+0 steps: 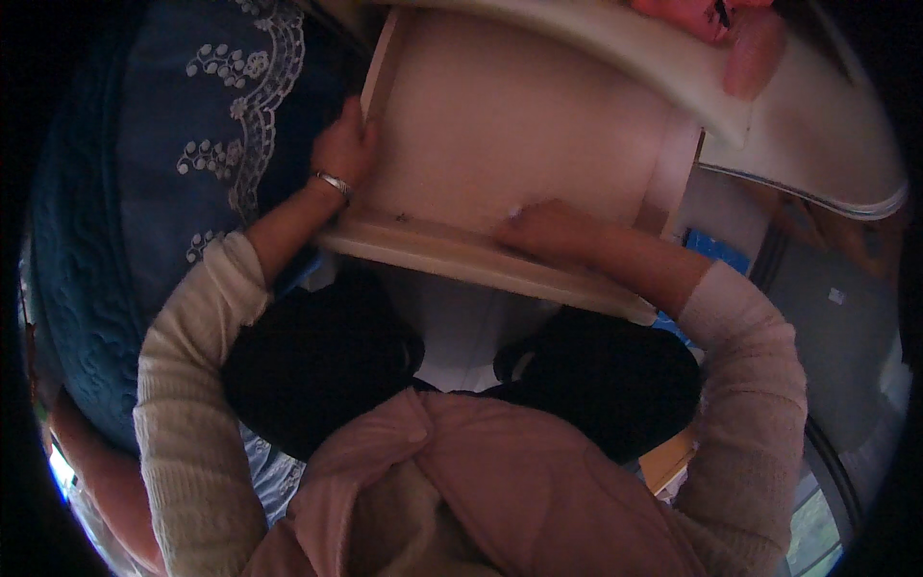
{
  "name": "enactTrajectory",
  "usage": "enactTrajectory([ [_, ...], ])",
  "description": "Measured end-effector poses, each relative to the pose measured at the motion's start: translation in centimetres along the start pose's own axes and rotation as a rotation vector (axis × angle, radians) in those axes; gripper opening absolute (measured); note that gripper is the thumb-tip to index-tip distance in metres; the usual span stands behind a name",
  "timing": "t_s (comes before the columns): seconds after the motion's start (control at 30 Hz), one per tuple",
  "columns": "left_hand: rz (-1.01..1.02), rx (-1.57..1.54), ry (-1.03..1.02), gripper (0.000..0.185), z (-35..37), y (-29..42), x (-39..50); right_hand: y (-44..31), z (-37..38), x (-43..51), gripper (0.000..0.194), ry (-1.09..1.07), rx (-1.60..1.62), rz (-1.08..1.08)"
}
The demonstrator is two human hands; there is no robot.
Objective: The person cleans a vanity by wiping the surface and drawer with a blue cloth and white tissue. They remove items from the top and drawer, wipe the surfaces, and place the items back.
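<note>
A pale wooden drawer (505, 130) is pulled out in front of me, with its flat bottom showing and a small dark mark near the front left inner edge. My left hand (346, 151), with a silver bracelet at the wrist, grips the drawer's left side wall. Inside the drawer, near its front panel, lies my right hand (544, 227); it is somewhat blurred, its fingers are bent, and a small pale spot shows at the fingertips. Whether it holds anything I cannot tell.
A pale curved furniture top (807, 144) overhangs at the upper right, with a pink object (753, 54) on it. Blue bedding with white lace trim (252, 130) hangs close by on the left. Blue packages (717, 247) lie below the drawer's right side. My knees are under the drawer's front.
</note>
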State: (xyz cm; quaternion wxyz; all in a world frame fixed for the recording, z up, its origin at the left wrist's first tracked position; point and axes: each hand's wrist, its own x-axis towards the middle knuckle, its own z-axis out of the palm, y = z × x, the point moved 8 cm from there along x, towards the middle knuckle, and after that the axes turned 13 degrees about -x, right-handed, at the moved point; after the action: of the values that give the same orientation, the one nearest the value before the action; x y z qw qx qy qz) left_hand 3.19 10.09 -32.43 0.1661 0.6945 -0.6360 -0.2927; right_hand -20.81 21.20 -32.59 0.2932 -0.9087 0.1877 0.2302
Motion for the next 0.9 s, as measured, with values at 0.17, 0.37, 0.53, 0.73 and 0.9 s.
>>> enactTrajectory([
  [0.17, 0.039, 0.030, -0.006, 0.034, 0.1, 0.2, 0.0, 2.0, -0.5, -4.6, 0.018, 0.080, -0.099, 0.028],
  [0.37, -0.072, -0.197, -0.036, 0.048, 0.2, -0.1, 0.0, 14.9, -11.3, 0.2, 0.017, 0.960, 0.238, 0.661],
  [0.53, -0.074, -0.503, 0.057, 0.060, -0.5, -0.1, 0.2, 12.4, -13.0, 10.0, 0.015, 0.997, -0.162, 0.725],
  [0.73, -0.263, -0.711, 0.001, 0.058, 0.6, -1.4, 0.3, 1.2, -9.6, 13.1, 0.020, 1.116, 0.027, 0.269],
  [0.9, -0.209, -0.663, 0.085, 0.054, 0.1, -1.0, 0.1, -3.3, -6.5, 14.9, 0.022, 0.629, 0.313, 0.033],
])
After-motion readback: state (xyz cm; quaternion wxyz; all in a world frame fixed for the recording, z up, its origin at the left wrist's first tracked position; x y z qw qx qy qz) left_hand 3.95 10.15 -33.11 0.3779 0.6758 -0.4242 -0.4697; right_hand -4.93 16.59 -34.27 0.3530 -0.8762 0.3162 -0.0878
